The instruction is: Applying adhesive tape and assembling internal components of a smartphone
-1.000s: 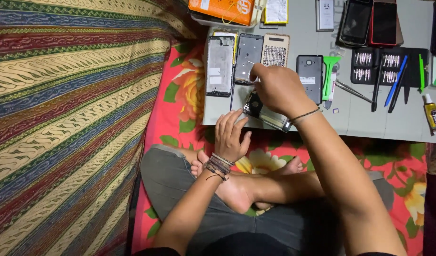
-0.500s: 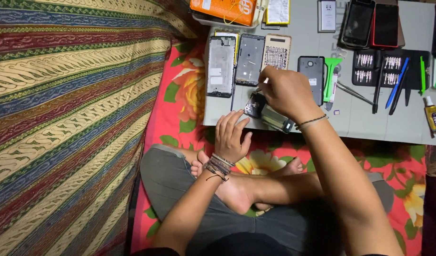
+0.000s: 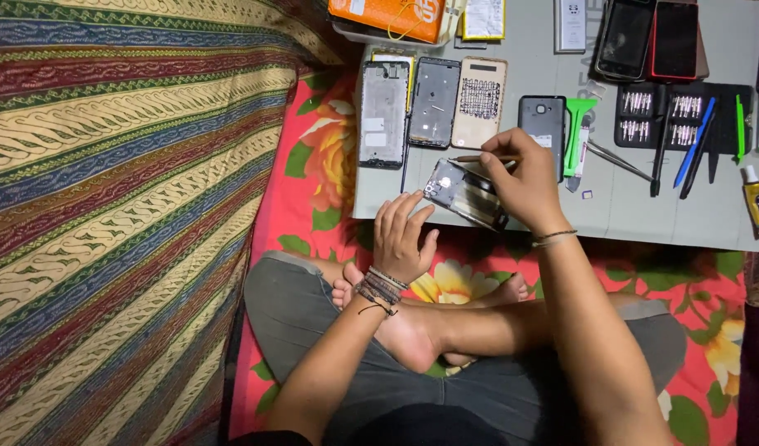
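1. The left hand [image 3: 401,235] lay flat with fingers spread, fingertips touching the near left corner of the open phone [image 3: 464,193]
2. The phone sat tilted at the near edge of the grey bench [image 3: 643,211], its insides facing up
3. The right hand [image 3: 520,177] was closed round a thin tool [image 3: 472,158], whose tip pointed left just above the phone's far edge
4. Farther left on the bench lay three phone shells [image 3: 431,103] side by side: grey, dark and tan
5. Just right of the hand lay a dark back cover [image 3: 542,124] and a green pry tool [image 3: 576,132]
6. Farther right sat a black bit set [image 3: 668,116], a blue pen [image 3: 695,142] and a small glue bottle [image 3: 756,198]
7. The person sat cross-legged on a red flowered cloth [image 3: 317,173], a striped blanket [image 3: 123,206] to the left
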